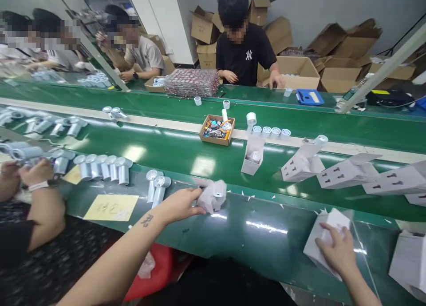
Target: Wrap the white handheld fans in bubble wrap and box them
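My left hand [181, 204] reaches out over the green work surface and grips a small fan wrapped in a clear plastic bag [213, 195]. Just left of it, two silver handheld fans [156, 186] lie on the surface. My right hand [336, 250] rests on a white carton [324, 241] near the front edge and holds it by its top. Another white carton [409, 261] stands at the far right.
Rows of silver fans [103, 166] lie on the green conveyor [186, 153]. An open white box [253, 155], several printed white cartons [346, 172] and a small cardboard tray of parts [217, 129] sit on the belt. A co-worker's arm [36, 195] works at my left; a person in black [244, 48] stands opposite.
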`<state>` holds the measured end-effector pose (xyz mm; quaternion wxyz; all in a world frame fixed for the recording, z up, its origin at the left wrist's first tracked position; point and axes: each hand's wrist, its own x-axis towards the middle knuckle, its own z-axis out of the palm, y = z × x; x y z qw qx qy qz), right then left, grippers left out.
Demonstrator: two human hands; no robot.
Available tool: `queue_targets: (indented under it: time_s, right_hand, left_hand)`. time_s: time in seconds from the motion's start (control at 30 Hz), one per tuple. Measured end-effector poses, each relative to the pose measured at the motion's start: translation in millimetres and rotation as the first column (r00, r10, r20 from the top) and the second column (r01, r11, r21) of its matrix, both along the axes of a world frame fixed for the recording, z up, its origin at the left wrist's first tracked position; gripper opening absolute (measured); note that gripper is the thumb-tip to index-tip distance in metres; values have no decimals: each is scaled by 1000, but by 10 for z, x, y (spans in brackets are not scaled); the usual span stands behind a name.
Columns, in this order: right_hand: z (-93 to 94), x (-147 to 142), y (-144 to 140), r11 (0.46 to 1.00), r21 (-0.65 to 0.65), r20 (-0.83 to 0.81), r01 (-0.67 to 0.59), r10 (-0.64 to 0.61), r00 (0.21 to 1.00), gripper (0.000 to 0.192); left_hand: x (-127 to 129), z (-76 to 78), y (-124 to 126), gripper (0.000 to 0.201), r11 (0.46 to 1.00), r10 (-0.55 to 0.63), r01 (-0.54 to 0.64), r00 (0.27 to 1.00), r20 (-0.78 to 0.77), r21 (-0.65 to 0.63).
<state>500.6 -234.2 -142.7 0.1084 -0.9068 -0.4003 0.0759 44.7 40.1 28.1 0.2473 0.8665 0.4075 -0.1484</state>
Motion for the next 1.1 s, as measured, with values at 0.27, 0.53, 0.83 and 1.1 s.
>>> queue_targets:
  time_s: [0.27,0.53,0.83,1.1]
  right_hand:
    - [1170,-2234,1133,752,512,-256,-416,596,761,95]
    - [1387,-2966,1858,738,531,-74,-417,531,844,18]
    - [1624,-3086,1871,898,358,-152,-256,326,933,13]
    - [1711,-3045,1850,897,265,-70,-353,383,921,14]
  left_hand:
    - [18,-47,132,34,948,-316,315,949,10,55]
    - [-224,-133,295,37,914,-400,395,915,55,91]
    - [-262,-429,387,19,955,-145,248,866,478,-160]
    - [-191,-280,126,21,1000,-20,25,939,343,-10]
